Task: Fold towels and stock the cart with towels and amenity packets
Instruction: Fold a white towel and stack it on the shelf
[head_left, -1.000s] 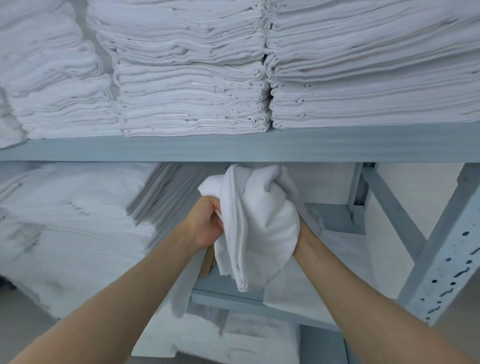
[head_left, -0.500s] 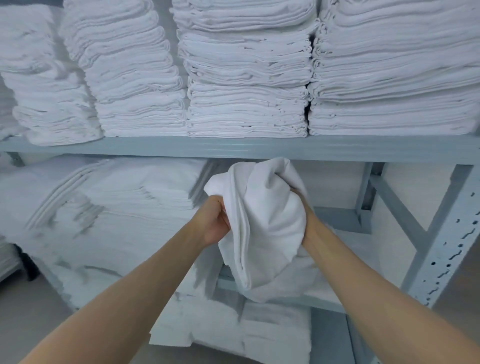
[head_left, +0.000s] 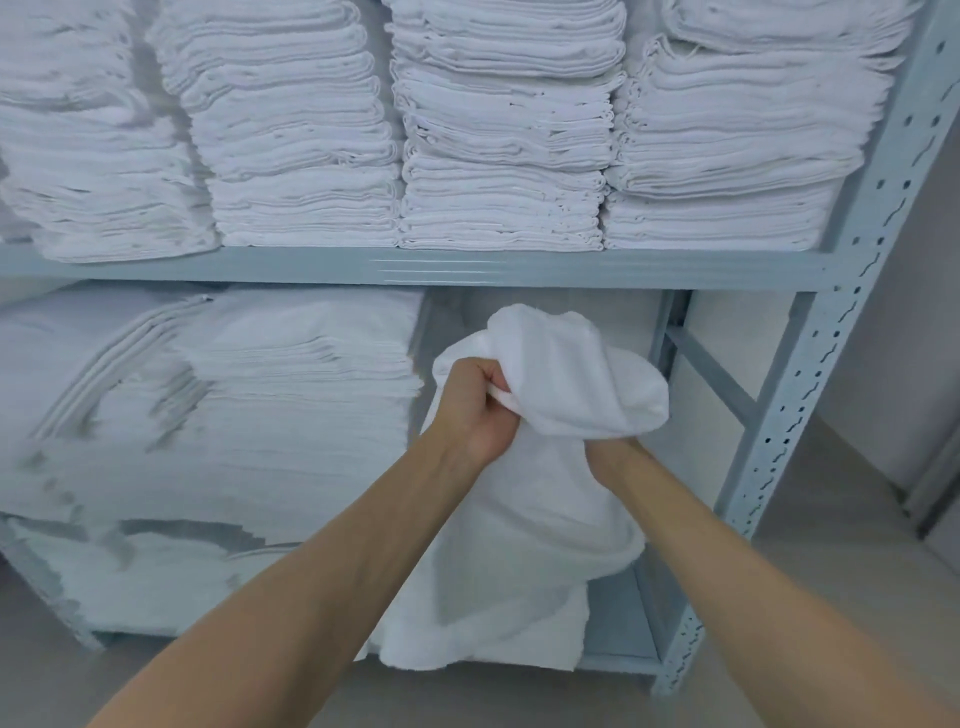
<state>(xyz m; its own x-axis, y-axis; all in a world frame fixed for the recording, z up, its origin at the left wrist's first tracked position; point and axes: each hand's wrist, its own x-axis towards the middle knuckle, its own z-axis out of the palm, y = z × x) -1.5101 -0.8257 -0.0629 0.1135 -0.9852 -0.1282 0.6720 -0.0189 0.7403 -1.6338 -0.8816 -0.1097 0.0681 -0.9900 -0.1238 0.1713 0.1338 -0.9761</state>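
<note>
A person's left hand grips a bunched white towel before a grey metal shelf rack; the right hand, largely hidden under the cloth, appears to clutch it. Folded towel stacks sit at 12 o'clock.

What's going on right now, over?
Left hand grips towel. Right hand mostly hidden under it. Towel bunched, unfolded, before shelf. Nothing in the way.

Both hands grip a bunched white towel before a grey metal shelf; left hand fisted, right hand mostly hidden.
</note>
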